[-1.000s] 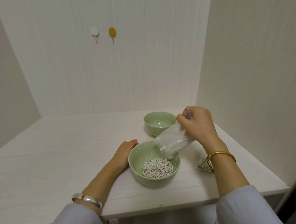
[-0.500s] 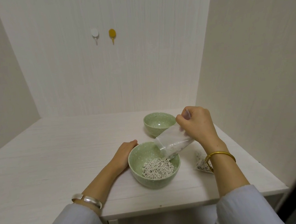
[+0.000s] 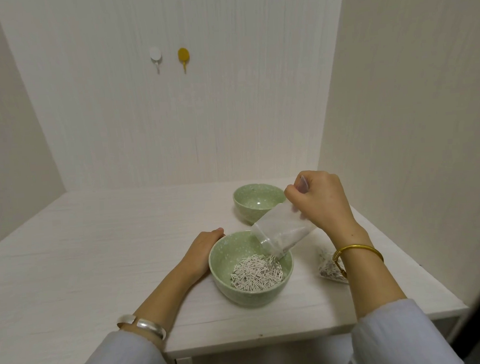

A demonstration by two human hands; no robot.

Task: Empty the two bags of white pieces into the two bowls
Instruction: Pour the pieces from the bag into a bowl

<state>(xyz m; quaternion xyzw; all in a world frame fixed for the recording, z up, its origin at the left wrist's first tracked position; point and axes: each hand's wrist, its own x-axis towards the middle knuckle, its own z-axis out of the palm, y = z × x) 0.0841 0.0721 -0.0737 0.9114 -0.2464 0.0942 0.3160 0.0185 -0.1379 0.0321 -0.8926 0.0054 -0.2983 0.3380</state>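
Observation:
The near green bowl [image 3: 224,263] holds a heap of white pieces [image 3: 257,272]. Over its right rim my right hand [image 3: 320,202] pinches the bottom of a clear plastic bag [image 3: 281,231], tipped mouth-down into the bowl, with few pieces left inside. My left hand [image 3: 202,250] rests against the bowl's left wall, fingers curved along it. A second green bowl [image 3: 258,201] stands behind, with no pieces visible inside. The second bag [image 3: 329,266], still filled with white pieces, lies on the table to the right, partly hidden by my right wrist.
The white table [image 3: 97,261] ends in a front edge near my sleeves and a right edge beside the filled bag. Walls close it in at the back and right. A white hook [image 3: 155,57] and a yellow hook [image 3: 183,57] hang on the back wall.
The bag has emptied further into the near bowl and the heap there has grown slightly. My left hand has stayed on the bowl.

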